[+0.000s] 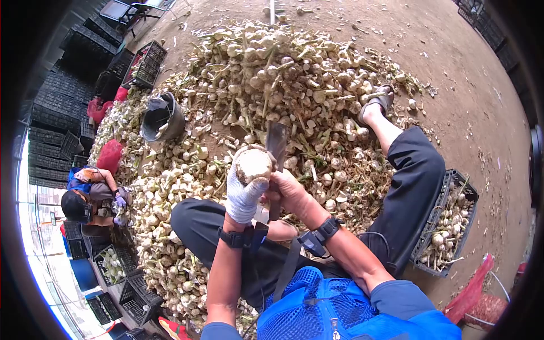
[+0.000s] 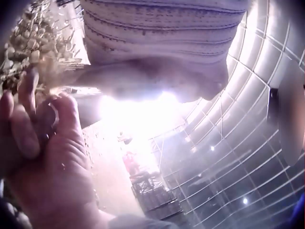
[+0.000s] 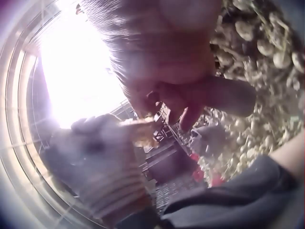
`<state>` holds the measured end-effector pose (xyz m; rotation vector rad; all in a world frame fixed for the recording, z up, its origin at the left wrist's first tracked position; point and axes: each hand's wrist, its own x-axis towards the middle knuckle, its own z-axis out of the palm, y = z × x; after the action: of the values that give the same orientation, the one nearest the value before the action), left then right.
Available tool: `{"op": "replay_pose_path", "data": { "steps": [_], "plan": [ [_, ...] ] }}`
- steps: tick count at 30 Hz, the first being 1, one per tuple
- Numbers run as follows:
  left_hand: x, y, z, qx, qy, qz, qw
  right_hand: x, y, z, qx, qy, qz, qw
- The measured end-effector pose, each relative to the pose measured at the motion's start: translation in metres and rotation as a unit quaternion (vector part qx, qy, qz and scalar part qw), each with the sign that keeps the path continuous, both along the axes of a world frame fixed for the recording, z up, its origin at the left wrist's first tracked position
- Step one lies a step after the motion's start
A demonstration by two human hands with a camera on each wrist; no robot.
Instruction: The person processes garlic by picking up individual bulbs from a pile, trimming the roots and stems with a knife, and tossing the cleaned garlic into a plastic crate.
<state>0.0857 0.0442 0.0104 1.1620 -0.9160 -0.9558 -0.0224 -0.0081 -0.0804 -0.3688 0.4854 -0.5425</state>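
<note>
My left hand (image 1: 241, 199), in a white knitted glove, grips a large garlic bulb (image 1: 254, 165) with its pale round face turned up. Close beside it, my bare right hand (image 1: 290, 191) holds a knife by its handle. The broad dark knife blade (image 1: 277, 139) points away from me, just right of the bulb. In the left wrist view, the glove (image 2: 162, 33) fills the top and the right hand's curled fingers show at lower left. Glare washes out much of both wrist views; the right wrist view shows the glove (image 3: 100, 162) near the right hand.
A large heap of garlic (image 1: 272, 68) with stems lies in front, spreading left. A dark bucket (image 1: 164, 122) stands among it. A crate of garlic (image 1: 447, 226) is by my right leg. Another person (image 1: 93, 195) sits at left, near stacked black crates (image 1: 59, 107).
</note>
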Motion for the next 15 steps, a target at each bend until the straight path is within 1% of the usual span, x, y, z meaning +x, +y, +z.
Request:
{"op": "replay_pose_path", "data": {
  "steps": [1, 2, 4, 5, 6, 7, 8, 9, 10, 11, 12, 13, 14, 15],
  "plan": [
    [0.001, 0.0, 0.0, -0.008, -0.005, 0.002, 1.0, -0.004, -0.002, 0.014, 0.047, -0.009, 0.012, 0.999],
    [0.004, -0.001, 0.002, -0.04, 0.043, -0.022, 0.998, -0.008, -0.004, 0.025, 0.095, -0.017, 0.023, 0.995],
    [0.004, 0.0, 0.017, -0.086, 0.096, 0.018, 0.991, -0.013, -0.015, 0.023, 0.03, -0.033, 0.014, 0.999],
    [0.017, 0.003, 0.011, -0.104, 0.012, 0.05, 0.993, -0.016, -0.021, 0.022, -0.002, -0.011, 0.003, 1.0],
    [0.021, 0.007, 0.015, -0.091, -0.061, 0.103, 0.989, -0.019, -0.026, 0.024, -0.034, 0.012, -0.008, 0.999],
    [0.031, 0.011, 0.019, -0.08, -0.254, 0.12, 0.956, -0.022, -0.03, 0.033, -0.058, 0.046, -0.032, 0.997],
    [0.037, 0.015, 0.021, -0.066, -0.436, 0.133, 0.887, -0.023, -0.031, 0.038, -0.082, 0.07, -0.054, 0.993],
    [0.032, 0.017, 0.026, -0.06, -0.469, 0.146, 0.869, -0.021, -0.031, 0.047, -0.105, 0.102, -0.074, 0.986],
    [0.032, 0.02, 0.025, -0.061, -0.466, 0.149, 0.87, -0.019, -0.03, 0.055, -0.128, 0.133, -0.094, 0.978],
    [0.035, 0.023, 0.023, -0.054, -0.501, 0.143, 0.852, -0.021, -0.031, 0.058, -0.131, 0.134, -0.093, 0.978],
    [0.039, 0.026, 0.021, -0.046, -0.535, 0.136, 0.832, -0.024, -0.033, 0.061, -0.184, 0.147, -0.088, 0.968],
    [0.043, 0.029, 0.014, -0.022, -0.499, 0.158, 0.852, -0.025, -0.034, 0.062, -0.237, 0.158, -0.083, 0.955],
    [0.044, 0.031, 0.008, 0.014, -0.411, 0.184, 0.893, -0.022, -0.033, 0.064, -0.24, 0.157, -0.081, 0.955],
    [0.045, 0.03, 0.004, 0.076, -0.332, 0.22, 0.914, -0.018, -0.029, 0.065, -0.292, 0.185, -0.115, 0.931]
  ]
}}
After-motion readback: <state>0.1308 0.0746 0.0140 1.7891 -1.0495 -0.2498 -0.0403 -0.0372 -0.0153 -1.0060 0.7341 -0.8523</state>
